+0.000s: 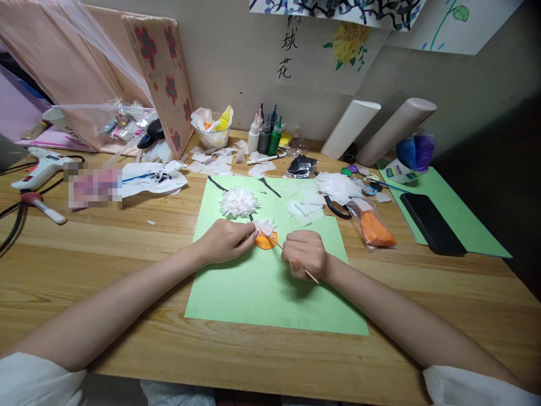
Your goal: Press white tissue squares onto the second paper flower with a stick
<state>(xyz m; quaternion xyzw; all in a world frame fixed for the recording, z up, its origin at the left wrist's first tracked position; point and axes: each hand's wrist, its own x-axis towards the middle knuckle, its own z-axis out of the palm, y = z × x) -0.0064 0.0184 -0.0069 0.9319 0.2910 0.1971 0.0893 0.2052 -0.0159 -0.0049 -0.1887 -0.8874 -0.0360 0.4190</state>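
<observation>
Now: our right hand [304,254] grips 1 stick [313,277], angled to the orange disc [266,242] | our left hand [226,241] meets the white tuft [266,226], presumably for steadiness | pinch unclear

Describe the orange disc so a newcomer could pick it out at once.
On the wooden table, find the nearer green sheet. Between the left hand and the right hand, which holds a thin wooden stick, lies the orange disc. White paper tufts hide its far part; unlike the bagged orange lump, it is flat with a rounded edge.
</observation>
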